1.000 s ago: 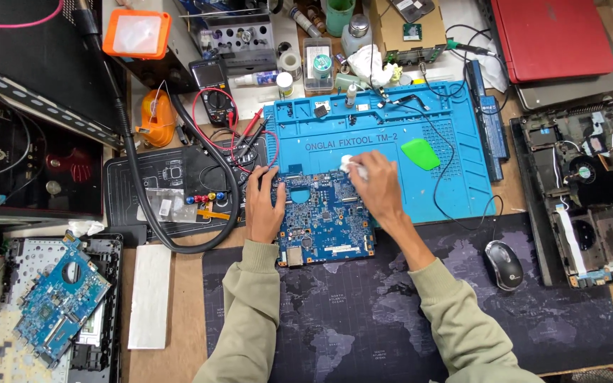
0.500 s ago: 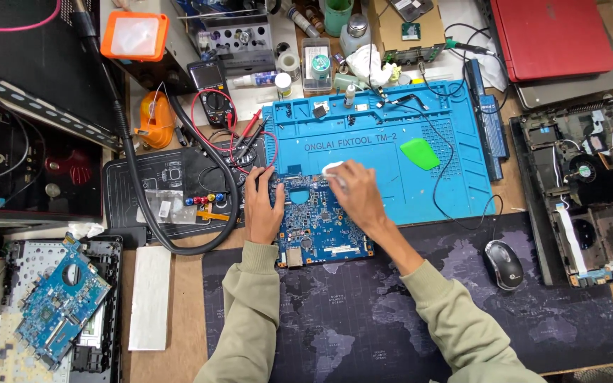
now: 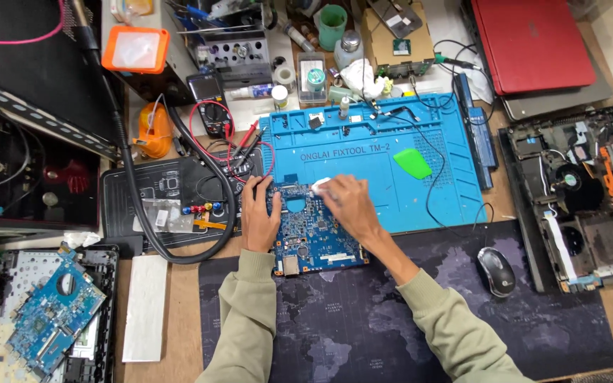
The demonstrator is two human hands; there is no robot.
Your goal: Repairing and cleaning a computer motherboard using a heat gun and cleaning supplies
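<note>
A blue circuit board (image 3: 312, 237) lies on the front edge of the blue work mat (image 3: 377, 163), partly over the dark desk mat (image 3: 363, 319). My left hand (image 3: 258, 218) rests flat on the board's left edge and holds it down. My right hand (image 3: 349, 204) is on the board's upper right part, its fingers pinching a small white wad (image 3: 320, 185) against the board's top edge. Both sleeves are olive green.
A green plastic pick (image 3: 411, 162) lies on the blue mat. A computer mouse (image 3: 496, 271) sits right, beside an opened laptop chassis (image 3: 583, 198). A red laptop (image 3: 533, 42) is back right. A multimeter (image 3: 211, 106) with red leads and a second board (image 3: 54, 319) are at left.
My right hand has slid left along the board's top edge with the white wad. My left hand has stayed on the board's left side.
</note>
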